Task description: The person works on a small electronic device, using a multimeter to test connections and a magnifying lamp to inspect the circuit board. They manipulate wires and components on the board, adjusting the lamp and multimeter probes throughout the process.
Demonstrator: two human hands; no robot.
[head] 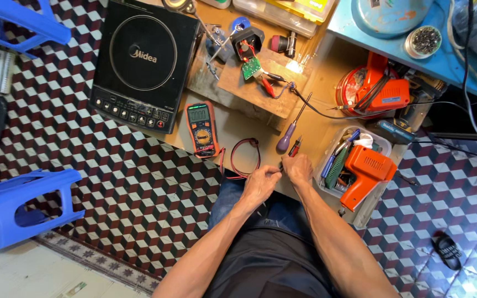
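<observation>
Head view is showing a person sitting at a low workbench [238, 129], with the left hand [259, 185] and the right hand [298, 168] meeting at its near edge. Both hands are curling closed and pinching something small and dark [280, 165] between them; what it is cannot be told, though it is lying just below a small red-handled tool [294, 147] and a purple-handled screwdriver [289, 134]. A loop of red and black test leads [241, 157] is trailing from the orange multimeter [202, 128] toward the left hand. Further back, a green circuit board [251, 68] is sitting on a wooden block [260, 83], bare and apart from any casing, so the work on it is looking unfinished. An induction cooker [144, 63] is resting untouched at the bench's left, and an orange soldering gun [366, 171] is lying in a tray [327, 160] beside the right hand.
</observation>
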